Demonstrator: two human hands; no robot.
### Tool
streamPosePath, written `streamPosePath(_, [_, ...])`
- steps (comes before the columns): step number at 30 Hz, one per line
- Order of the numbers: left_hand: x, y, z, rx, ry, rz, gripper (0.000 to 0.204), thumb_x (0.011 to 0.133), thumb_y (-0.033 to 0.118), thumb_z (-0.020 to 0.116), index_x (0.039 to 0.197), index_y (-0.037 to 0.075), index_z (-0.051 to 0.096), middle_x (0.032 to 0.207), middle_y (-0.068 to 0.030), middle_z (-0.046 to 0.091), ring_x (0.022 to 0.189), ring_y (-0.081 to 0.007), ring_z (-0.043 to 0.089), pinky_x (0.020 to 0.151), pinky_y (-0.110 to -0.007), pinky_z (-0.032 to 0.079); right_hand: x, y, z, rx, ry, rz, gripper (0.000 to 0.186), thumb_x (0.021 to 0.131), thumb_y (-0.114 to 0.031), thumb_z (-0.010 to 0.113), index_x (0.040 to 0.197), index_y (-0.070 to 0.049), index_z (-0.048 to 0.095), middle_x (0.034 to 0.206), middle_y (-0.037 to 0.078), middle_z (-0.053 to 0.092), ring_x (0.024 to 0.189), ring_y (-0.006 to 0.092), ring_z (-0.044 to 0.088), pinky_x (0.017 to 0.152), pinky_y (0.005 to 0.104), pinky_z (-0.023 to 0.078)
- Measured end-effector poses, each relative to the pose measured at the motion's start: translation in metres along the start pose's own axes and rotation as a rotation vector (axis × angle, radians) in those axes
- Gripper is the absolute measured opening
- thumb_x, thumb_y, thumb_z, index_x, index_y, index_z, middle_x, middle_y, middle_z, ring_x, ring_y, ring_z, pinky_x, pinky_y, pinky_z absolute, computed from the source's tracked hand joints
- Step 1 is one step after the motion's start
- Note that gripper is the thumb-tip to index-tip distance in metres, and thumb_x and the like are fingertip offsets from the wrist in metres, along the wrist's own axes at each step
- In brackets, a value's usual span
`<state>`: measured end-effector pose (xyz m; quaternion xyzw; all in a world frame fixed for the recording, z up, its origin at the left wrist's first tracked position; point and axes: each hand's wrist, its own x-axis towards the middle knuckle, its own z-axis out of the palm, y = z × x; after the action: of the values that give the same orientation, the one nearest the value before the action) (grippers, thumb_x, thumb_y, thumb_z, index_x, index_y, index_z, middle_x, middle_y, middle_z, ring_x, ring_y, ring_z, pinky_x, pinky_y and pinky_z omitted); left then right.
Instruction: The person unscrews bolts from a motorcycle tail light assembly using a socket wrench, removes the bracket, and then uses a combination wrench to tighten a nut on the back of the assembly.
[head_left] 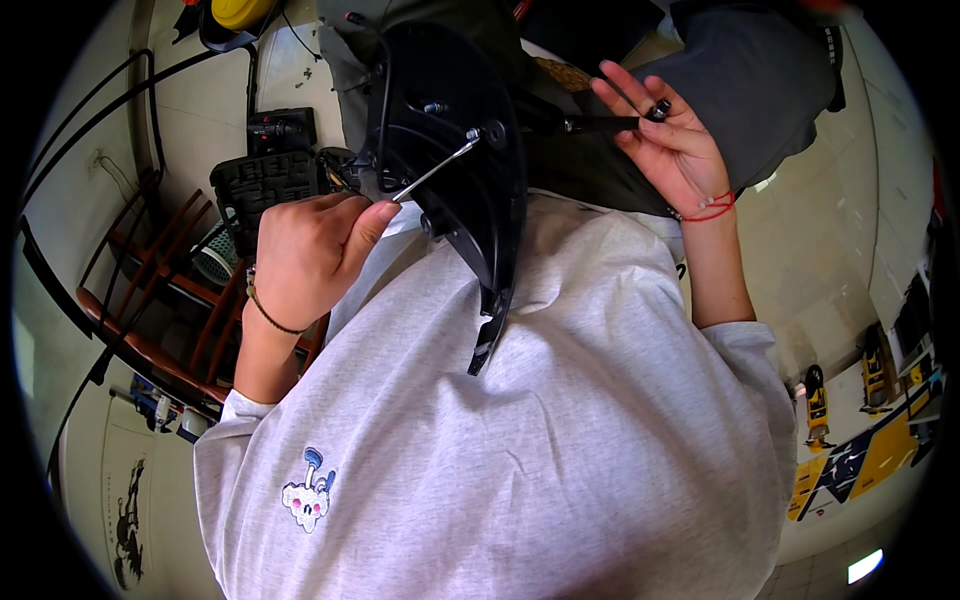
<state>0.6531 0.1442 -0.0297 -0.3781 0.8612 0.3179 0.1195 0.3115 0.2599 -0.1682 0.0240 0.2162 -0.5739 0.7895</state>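
My left hand (315,250) is closed around a slim silver wrench (437,170). The far end of that wrench meets a small bolt (473,134) on a curved black plastic part (450,85), which stands in front of my body and tapers to a point by my shirt. A black cable (386,110) runs along the part's left side. On the right, my right hand (680,150) is palm up with its fingers spread. Across it lies a dark bar-shaped tool (610,124), held by the thumb; its other end reaches toward the black part.
A black tool case (262,190) lies at the left, with a black power drill (280,130) beyond it. A brown wooden chair (160,270) and a light green basket (215,255) stand at far left. Yellow and black equipment (817,405) is at lower right.
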Motion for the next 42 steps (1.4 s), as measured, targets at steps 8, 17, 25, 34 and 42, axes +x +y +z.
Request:
streamPosePath(8, [0.002, 0.003, -0.005, 0.126, 0.012, 0.060, 0.041, 0.094, 0.036, 0.070, 0.066, 0.009, 0.059, 0.061, -0.0049, 0.055, 0.056, -0.0255, 0.058, 0.049, -0.037, 0.043, 0.006, -0.005, 0.008, 0.060, 0.177, 0.105, 0.043, 0.109, -0.029, 0.043, 0.130, 0.006, 0.057, 0.137, 0.022, 0.059, 0.130, 0.0326, 0.057, 0.097, 0.0314, 0.054])
streamPosePath(17, [-0.002, 0.001, -0.015, 0.176, 0.081, 0.087, 0.036, 0.085, 0.032, 0.078, 0.072, 0.006, 0.057, 0.071, -0.0074, 0.056, 0.062, -0.0272, 0.058, 0.052, -0.037, 0.043, 0.007, 0.014, 0.001, 0.154, 0.232, 0.050, 0.046, 0.109, -0.032, 0.043, 0.129, 0.007, 0.055, 0.124, 0.021, 0.065, 0.124, 0.0314, 0.062, 0.094, 0.0320, 0.057])
streamPosePath(25, [-0.016, -0.006, -0.020, -0.498, 0.220, -0.108, 0.031, 0.107, 0.024, 0.052, 0.095, -0.002, 0.059, 0.076, -0.0057, 0.060, 0.064, -0.0132, 0.053, 0.059, -0.027, 0.042, 0.008, 0.014, 0.007, 0.082, 0.246, 0.102, 0.050, 0.107, -0.041, 0.043, 0.130, 0.001, 0.057, 0.124, 0.020, 0.066, 0.117, 0.0273, 0.064, 0.097, 0.0347, 0.053])
streamPosePath(34, [0.029, 0.037, -0.009, -1.147, 0.255, 0.004, 0.025, 0.090, -0.012, 0.046, 0.111, 0.001, 0.046, 0.101, -0.0167, 0.064, 0.079, -0.0147, 0.060, 0.071, -0.026, 0.045, 0.006, 0.010, 0.006, 0.017, 0.240, 0.086, 0.050, 0.107, -0.040, 0.042, 0.136, 0.000, 0.053, 0.125, 0.019, 0.065, 0.117, 0.0276, 0.064, 0.096, 0.0353, 0.053])
streamPosePath(42, [0.054, 0.041, -0.008, -0.247, 0.221, -0.085, 0.022, 0.079, 0.011, 0.082, 0.099, 0.006, 0.074, 0.085, -0.0043, 0.068, 0.071, -0.0180, 0.067, 0.061, -0.028, 0.050, 0.004, 0.009, 0.009, -0.018, 0.238, 0.090, 0.051, 0.107, -0.040, 0.041, 0.138, -0.001, 0.052, 0.127, 0.019, 0.065, 0.115, 0.0263, 0.065, 0.094, 0.0341, 0.053])
